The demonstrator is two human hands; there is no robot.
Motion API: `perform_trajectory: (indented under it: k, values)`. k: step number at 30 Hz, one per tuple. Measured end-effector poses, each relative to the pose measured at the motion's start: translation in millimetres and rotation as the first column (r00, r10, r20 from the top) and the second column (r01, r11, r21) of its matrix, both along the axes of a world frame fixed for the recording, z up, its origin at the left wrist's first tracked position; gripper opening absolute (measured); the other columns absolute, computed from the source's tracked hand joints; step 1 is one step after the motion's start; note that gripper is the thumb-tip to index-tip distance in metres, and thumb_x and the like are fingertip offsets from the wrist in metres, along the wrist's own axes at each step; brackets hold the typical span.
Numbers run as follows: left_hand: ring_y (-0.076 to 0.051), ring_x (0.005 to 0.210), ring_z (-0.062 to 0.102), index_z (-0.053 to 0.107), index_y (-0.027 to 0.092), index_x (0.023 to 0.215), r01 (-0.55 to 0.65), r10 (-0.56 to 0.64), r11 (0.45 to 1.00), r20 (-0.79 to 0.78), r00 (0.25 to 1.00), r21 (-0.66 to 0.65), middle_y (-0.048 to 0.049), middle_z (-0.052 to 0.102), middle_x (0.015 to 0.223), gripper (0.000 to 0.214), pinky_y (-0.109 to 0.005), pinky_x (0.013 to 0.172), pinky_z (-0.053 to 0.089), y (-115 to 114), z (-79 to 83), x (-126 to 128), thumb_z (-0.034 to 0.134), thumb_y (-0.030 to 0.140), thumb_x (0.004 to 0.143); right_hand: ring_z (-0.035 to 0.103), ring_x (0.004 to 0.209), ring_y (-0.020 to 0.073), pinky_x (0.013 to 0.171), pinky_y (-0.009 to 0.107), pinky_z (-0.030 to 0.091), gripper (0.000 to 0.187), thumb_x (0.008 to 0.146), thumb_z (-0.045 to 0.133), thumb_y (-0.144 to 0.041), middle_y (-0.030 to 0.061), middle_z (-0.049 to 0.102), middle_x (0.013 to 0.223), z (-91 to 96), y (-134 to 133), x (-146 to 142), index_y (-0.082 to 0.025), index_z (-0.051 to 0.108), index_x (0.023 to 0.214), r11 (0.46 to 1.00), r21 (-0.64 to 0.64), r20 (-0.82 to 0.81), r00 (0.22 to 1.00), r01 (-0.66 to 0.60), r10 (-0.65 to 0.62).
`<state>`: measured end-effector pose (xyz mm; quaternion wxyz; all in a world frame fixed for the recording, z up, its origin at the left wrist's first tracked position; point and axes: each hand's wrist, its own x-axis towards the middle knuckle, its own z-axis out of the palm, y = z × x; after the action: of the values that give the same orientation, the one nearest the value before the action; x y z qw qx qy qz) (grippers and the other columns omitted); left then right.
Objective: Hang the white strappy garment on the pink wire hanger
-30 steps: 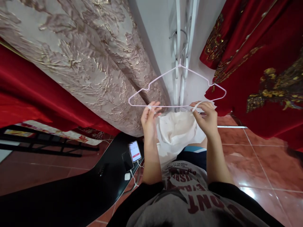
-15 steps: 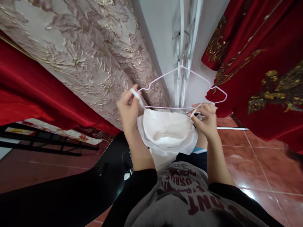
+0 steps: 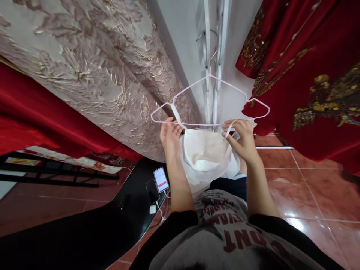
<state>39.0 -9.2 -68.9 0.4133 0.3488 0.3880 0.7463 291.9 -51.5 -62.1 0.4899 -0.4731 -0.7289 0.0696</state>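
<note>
A thin pink wire hanger [image 3: 253, 102] hangs by its hook from a white metal rack [image 3: 206, 41] against the wall. A white garment [image 3: 206, 150] with narrow straps droops below its bottom bar. The left strap [image 3: 176, 114] is looped over the hanger's left shoulder. My left hand [image 3: 169, 135] sits just under that strap, fingers curled against the cloth. My right hand [image 3: 243, 138] pinches the garment's right strap [image 3: 230, 128] at the bottom bar.
A pale gold-embroidered fabric [image 3: 92, 63] hangs at left above red cloth [image 3: 30, 112]. Red robes with gold embroidery [image 3: 312, 82] hang at right. A lit phone [image 3: 161, 179] on a cable lies on a black surface [image 3: 84, 225]. The floor is red tile [image 3: 309, 191].
My left hand lifted the left strap up, laid it over the hanger's left shoulder, and came back down under the bar. My right hand has barely moved.
</note>
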Motion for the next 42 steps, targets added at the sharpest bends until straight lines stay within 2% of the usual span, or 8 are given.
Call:
perform_trajectory:
  k: [9,14,18,22,26,35,39,42]
  values:
    - [-0.015,0.070,0.072,0.056,0.024,0.089,-0.028,0.018,0.984,0.056,0.998,0.175,0.0030,0.068,0.068,0.045,-0.036,0.090,0.061,-6.4,-0.9,24.0,0.083,0.059,0.083,0.066,0.124,0.0327,0.108,0.056,0.051,0.044,0.096,0.071,-0.040,0.0160,0.067,0.133,-5.4,14.6,57.0,-0.024,0.067,0.136,0.879,0.202,-0.410,0.852,0.433,-0.326]
    - [-0.016,0.065,0.072,0.054,0.023,0.087,-0.012,0.010,0.995,0.018,1.000,0.102,0.0028,0.069,0.066,0.040,-0.034,0.082,0.061,-6.6,-2.6,20.3,0.079,0.055,0.085,0.074,0.095,0.0269,0.094,0.050,0.060,0.016,0.090,0.078,-0.036,0.0082,0.077,0.100,44.1,32.3,70.7,-0.027,0.076,0.104,0.982,-0.014,-0.220,0.957,0.190,-0.188]
    - [-0.017,0.064,0.073,0.051,0.024,0.088,-0.035,0.034,0.999,0.020,0.999,0.040,0.0033,0.069,0.065,0.034,-0.032,0.077,0.059,-7.4,-1.2,24.7,0.074,0.049,0.087,0.069,0.101,0.0313,0.097,0.055,0.057,0.019,0.083,0.085,-0.030,0.0087,0.074,0.098,70.5,34.2,49.7,-0.030,0.071,0.096,0.972,0.108,-0.044,0.978,0.209,-0.206]
    - [-0.019,0.067,0.076,0.051,0.024,0.089,-0.018,0.017,0.999,0.024,1.000,0.027,0.0024,0.071,0.066,0.028,-0.032,0.077,0.059,-8.1,2.2,27.6,0.071,0.044,0.087,0.063,0.125,0.0359,0.108,0.061,0.050,0.022,0.095,0.064,-0.029,0.0118,0.068,0.122,45.5,19.5,15.8,-0.029,0.069,0.117,0.928,0.327,-0.127,0.982,0.177,-0.143]
    - [-0.017,0.067,0.074,0.053,0.025,0.094,-0.019,0.018,0.999,0.035,0.999,0.026,0.0042,0.070,0.066,0.025,-0.033,0.081,0.059,-12.1,1.8,28.5,0.072,0.040,0.088,0.070,0.107,0.0281,0.111,0.058,0.047,0.025,0.098,0.060,-0.028,0.0044,0.076,0.112,5.2,5.7,-14.4,-0.030,0.069,0.122,0.992,0.075,0.057,0.993,-0.106,0.101]
    - [-0.023,0.104,0.073,0.074,0.021,0.098,0.334,-0.392,0.919,-0.431,0.812,-0.208,-0.0079,0.077,0.099,0.027,-0.035,0.096,0.055,-53.5,23.4,-14.3,0.072,0.048,0.096,0.068,0.099,0.0236,0.123,0.057,0.035,0.013,0.101,0.062,-0.034,-0.0009,0.077,0.096,2.4,17.7,-5.3,-0.031,0.075,0.106,1.000,0.011,0.047,0.999,-0.010,0.009]
    - [-0.020,0.096,0.073,0.074,0.021,0.094,0.286,-0.278,0.958,-0.184,0.943,0.019,-0.0080,0.075,0.097,0.026,-0.030,0.081,0.057,-48.0,51.4,-29.7,0.070,0.047,0.096,0.070,0.101,0.0220,0.123,0.054,0.035,0.014,0.102,0.062,-0.030,-0.0013,0.078,0.100,-2.3,8.4,-10.9,-0.031,0.074,0.108,0.998,0.054,0.003,1.000,-0.024,0.024]
    - [-0.018,0.122,0.068,0.072,0.023,0.114,-0.034,0.016,0.983,0.102,0.995,0.178,-0.0082,0.071,0.136,0.022,-0.024,0.081,0.055,-31.5,57.2,-31.6,0.063,0.035,0.098,0.070,0.107,0.0228,0.125,0.055,0.033,0.018,0.102,0.062,-0.031,0.0000,0.079,0.107,-4.3,5.2,-12.5,-0.031,0.074,0.114,0.998,0.049,0.023,0.998,-0.051,0.050]
